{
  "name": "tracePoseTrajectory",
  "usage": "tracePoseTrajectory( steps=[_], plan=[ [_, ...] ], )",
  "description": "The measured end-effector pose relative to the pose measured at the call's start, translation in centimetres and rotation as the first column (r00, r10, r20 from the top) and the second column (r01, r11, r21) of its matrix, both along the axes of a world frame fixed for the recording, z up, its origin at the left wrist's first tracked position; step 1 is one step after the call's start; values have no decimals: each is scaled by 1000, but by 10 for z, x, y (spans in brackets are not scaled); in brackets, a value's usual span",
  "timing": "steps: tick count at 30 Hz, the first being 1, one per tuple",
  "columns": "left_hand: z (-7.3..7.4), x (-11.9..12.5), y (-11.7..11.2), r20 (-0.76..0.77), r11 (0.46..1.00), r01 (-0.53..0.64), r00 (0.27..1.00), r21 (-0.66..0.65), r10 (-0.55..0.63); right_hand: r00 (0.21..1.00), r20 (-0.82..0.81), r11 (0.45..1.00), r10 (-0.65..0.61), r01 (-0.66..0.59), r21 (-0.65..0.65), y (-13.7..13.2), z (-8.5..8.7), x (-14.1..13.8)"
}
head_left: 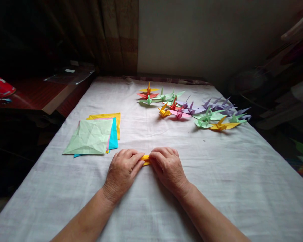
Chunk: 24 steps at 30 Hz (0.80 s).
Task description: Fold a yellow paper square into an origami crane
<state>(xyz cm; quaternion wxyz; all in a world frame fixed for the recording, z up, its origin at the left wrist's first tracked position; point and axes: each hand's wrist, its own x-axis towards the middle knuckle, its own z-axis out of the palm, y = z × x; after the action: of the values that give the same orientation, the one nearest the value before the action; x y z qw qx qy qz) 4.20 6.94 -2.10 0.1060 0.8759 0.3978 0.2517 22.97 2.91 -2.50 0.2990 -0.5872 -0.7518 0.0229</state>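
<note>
Near the middle of the white cloth, a piece of folded yellow paper [146, 159] lies between my two hands, and only a short strip of it shows. My left hand [123, 168] is closed on its left end, thumb and fingers pressed to the paper. On the other end, my right hand [168, 168] has its fingers bent down and pinched on the paper. Most of the paper's outline is hidden under my fingers. Left of my left hand lies a stack of creased square sheets [91, 134], light green on top, with blue, pink and yellow edges showing beneath.
Several folded paper cranes [179, 114] in green, purple, red, pink and yellow stand at the back right of the cloth-covered table [217, 174]. A brown wooden surface [35, 94] at the left holds a clear plastic bag [73, 75] and a red container [0, 85].
</note>
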Motion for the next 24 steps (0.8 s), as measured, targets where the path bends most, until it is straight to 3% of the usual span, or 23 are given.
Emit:
tracePoseTrajectory(
  steps=[8,24],
  plan=[
    [2,3,-1,-1,999,40,999,-20,-40,999,-9,997,39,-40,-63,0,-3,2],
    [3,3,-1,7,999,37,999,-20,-37,994,74,996,83,-84,5,1,1,5]
  ],
)
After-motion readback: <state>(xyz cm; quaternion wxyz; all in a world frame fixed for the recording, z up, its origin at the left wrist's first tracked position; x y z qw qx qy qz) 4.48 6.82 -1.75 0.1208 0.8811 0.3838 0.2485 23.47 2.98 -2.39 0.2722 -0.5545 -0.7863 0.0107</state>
